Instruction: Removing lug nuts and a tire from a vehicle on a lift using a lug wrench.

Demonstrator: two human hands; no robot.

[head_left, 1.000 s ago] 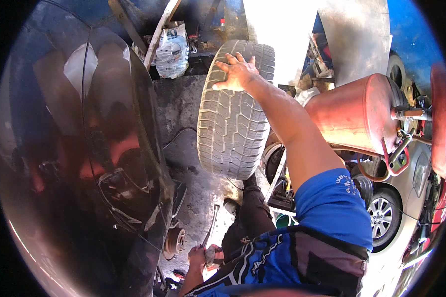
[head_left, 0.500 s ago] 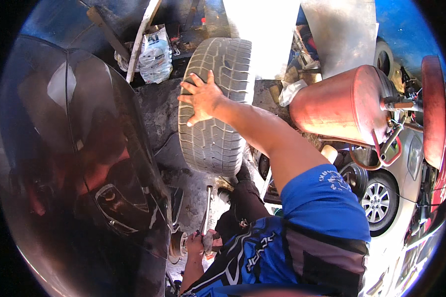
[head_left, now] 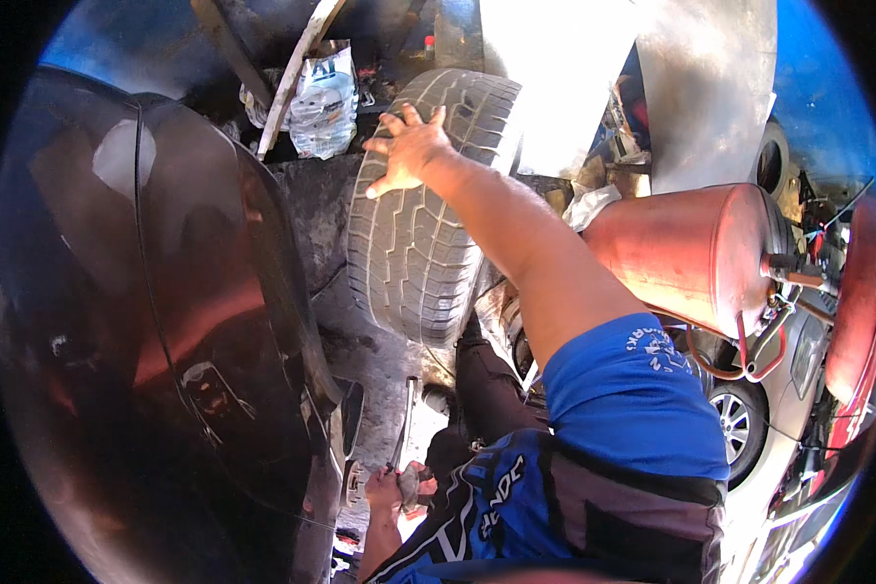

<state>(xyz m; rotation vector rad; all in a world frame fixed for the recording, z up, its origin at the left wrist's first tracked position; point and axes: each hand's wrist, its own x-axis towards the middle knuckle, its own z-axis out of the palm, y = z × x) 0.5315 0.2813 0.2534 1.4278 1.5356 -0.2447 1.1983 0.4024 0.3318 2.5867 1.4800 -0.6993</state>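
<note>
Looking down from the head view, I saw the tyre point(head_left: 428, 209) standing upright on its tread on the ground, ahead of me and just beside the dark car body point(head_left: 165, 321), its tread band running away from me. My right hand point(head_left: 409, 146) lay spread flat, fingers apart, on the top of the tread, the arm fully stretched. My left hand point(head_left: 384, 484) sat well apart, low and close to my body, curled around a slim metal tool point(head_left: 404, 428); the right was clearly nearer the tyre.
</note>
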